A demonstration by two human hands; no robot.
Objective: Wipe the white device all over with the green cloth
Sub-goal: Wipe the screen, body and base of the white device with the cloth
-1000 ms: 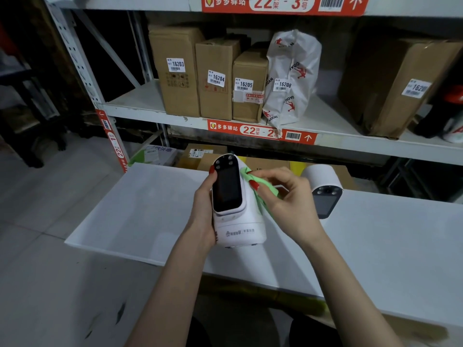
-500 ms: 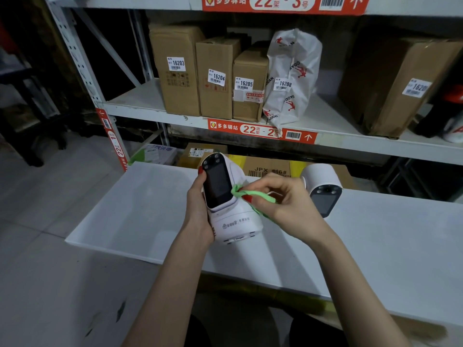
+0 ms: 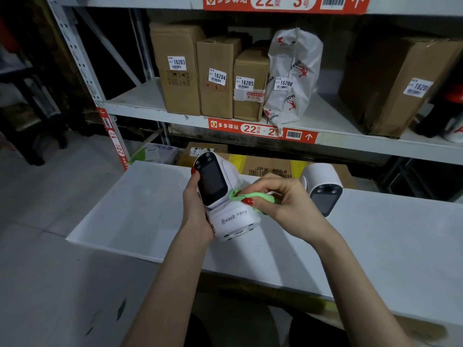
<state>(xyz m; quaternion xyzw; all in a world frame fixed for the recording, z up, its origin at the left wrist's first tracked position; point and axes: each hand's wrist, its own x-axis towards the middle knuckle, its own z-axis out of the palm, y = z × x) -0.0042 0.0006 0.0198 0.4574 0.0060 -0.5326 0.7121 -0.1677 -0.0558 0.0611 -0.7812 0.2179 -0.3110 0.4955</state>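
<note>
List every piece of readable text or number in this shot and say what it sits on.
"16203" on the left cardboard box
"16204" on the second box
"16205" on the third box
"16208" on the white bag
"22 - 2" on the red shelf strip
"22 - 3" on the top shelf strip
"JPX" on the lower carton
White device: logo too small to read.

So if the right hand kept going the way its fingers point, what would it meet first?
Most likely the white device: the right hand points leftward with the green cloth pinched against the device's side, so little gap remains.
</note>
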